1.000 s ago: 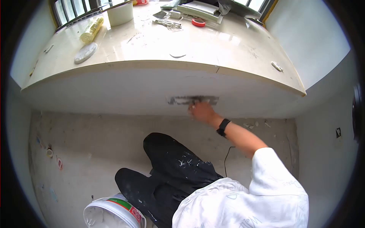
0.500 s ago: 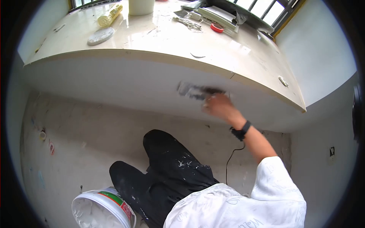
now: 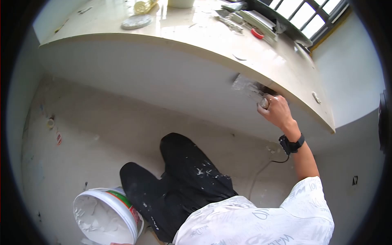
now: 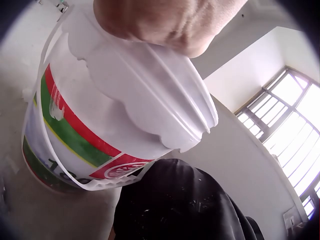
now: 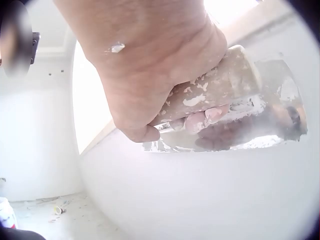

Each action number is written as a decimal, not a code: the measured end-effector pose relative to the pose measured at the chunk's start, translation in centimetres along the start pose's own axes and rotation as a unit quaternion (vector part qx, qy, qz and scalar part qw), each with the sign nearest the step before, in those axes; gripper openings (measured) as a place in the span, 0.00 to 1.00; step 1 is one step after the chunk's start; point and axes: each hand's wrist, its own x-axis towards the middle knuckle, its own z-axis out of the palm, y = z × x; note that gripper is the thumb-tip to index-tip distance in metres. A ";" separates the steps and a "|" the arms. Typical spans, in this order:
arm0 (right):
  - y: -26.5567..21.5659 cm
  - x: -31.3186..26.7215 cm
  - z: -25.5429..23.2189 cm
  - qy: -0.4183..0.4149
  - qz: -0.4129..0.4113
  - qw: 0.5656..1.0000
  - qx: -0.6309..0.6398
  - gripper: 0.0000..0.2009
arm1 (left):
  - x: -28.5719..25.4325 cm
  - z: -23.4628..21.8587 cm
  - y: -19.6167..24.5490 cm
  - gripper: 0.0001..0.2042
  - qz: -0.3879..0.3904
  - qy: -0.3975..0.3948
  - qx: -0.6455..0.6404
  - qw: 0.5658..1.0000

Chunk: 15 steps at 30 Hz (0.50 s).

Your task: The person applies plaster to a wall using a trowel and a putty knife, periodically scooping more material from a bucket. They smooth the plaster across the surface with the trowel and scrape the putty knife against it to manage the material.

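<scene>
Fingers of the right hand point(image 3: 277, 110) curl round the handle of a steel trowel point(image 3: 248, 85), its blade against the white wall just below the sill's edge. The right wrist view shows the hand point(image 5: 150, 65) gripping the putty-spotted handle point(image 5: 205, 92), with white smears on the shiny blade point(image 5: 285, 90). A white bucket point(image 3: 124, 204) of white paste leans at the lower left. Only a sliver of the left hand point(image 3: 121, 244) shows at its lower rim. Seen from the left wrist, that hand point(image 4: 165, 22) is over the bucket's rim point(image 4: 175, 95), its fingers hidden.
Above the wall, the cream sill point(image 3: 196, 36) holds a round white disc point(image 3: 136, 21), a red tape roll point(image 3: 257, 33), a pale container point(image 3: 181, 3) and tools. Dark-trousered knees point(image 3: 179, 151) are near the wall. A black cable point(image 3: 279, 161) hangs from the right wrist.
The right hand has moved the trowel rightwards along the wall, and the blade is tilted more. The head view has turned. A sliver of the left hand now shows by the bucket.
</scene>
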 end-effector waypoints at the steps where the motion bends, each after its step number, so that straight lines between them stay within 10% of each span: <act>1: -0.5 0.6 0.4 -0.028 0.009 0.999 0.015 0.13 | 0.1 -0.1 0.2 0.23 0.000 0.013 0.008 1.000; 7: -3.5 2.7 10.0 0.001 -0.104 0.994 -0.020 0.18 | 0.6 0.7 -0.2 0.25 -0.008 -0.035 -0.042 0.998; 15: -10.5 4.4 29.7 -0.201 -0.059 0.977 0.021 0.21 | 0.6 2.1 -1.3 0.26 -0.001 -0.007 -0.062 0.998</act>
